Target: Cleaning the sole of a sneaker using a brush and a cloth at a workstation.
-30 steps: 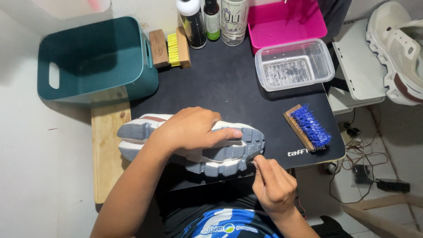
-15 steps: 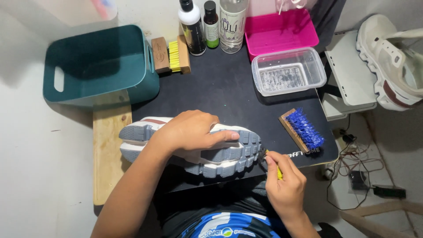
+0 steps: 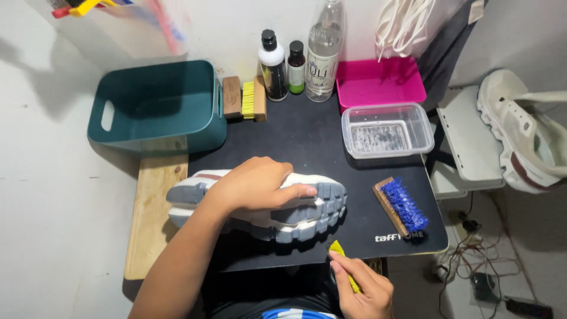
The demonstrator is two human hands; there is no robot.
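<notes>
Going left to right: one teal bin (image 3: 155, 106); the left hand (image 3: 254, 184) is pressing one sneaker (image 3: 307, 208) sole-up on the black mat (image 3: 307, 139). The right hand (image 3: 363, 289), pinching a thin yellow tool (image 3: 341, 255), is now drawn back from the sole. Three bottles (image 3: 298, 62), two brushes.

Your left hand (image 3: 254, 188) covers the middle of the shoe (image 3: 260, 205), so you can't see much of the sole there. Your right hand (image 3: 363, 289) wraps most of the little yellow tool (image 3: 341, 255) and runs off the bottom edge. The tall clear bottle (image 3: 323, 50) loses its top. The stuff up top left is a blur.
</notes>
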